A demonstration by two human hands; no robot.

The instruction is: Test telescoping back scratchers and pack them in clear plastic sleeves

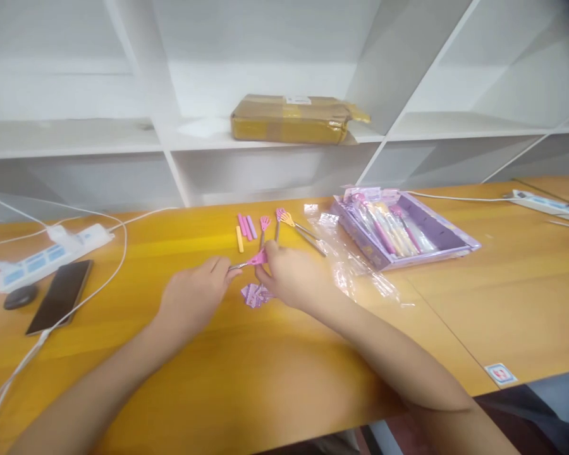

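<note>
My left hand (194, 294) pinches the metal rod of a pink hand-shaped stick (256, 258), and my right hand (291, 272) grips its pink end. Behind my hands lie more hand-shaped sticks with metal rods: a pink one (264, 223), a purple one (279, 215) and a yellow one (287, 219). Left of them are a yellow tube (239, 239) and several pink and purple tubes (246, 226). Small purple printed cards (254, 296) lie in a pile just below my hands. Clear plastic wrappers (346, 253) are spread to the right.
A purple box (436, 254) with wrapped sticks stands at the right. At the left are a power strip (52, 256), a phone (61, 297), a black mouse (21, 296) and white cables. A taped parcel (289, 120) rests on the shelf behind. Another power strip (545, 205) is at far right.
</note>
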